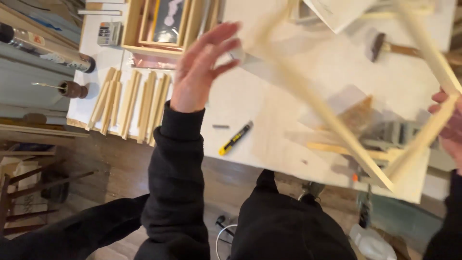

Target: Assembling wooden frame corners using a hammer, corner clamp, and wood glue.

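My left hand (pixel 199 67) is raised above the white table (pixel 250 96), fingers spread, holding nothing; its fingertips are close to one corner of a pale wooden frame (pixel 332 113). The frame is blurred and tilted in the air over the table. My right hand (pixel 450 127) grips the frame's right side at the picture's edge. A yellow-and-black utility knife (pixel 236 137) lies on the table below the left hand, with a small dark piece (pixel 221 126) beside it.
Several short wooden strips (pixel 130 103) lie in a row at the table's left. A stack of wooden frames (pixel 161 24) and a small calculator-like device (pixel 109 32) sit behind them. A hammer (pixel 390 47) lies at the far right. A white jug (pixel 373 243) stands on the floor.
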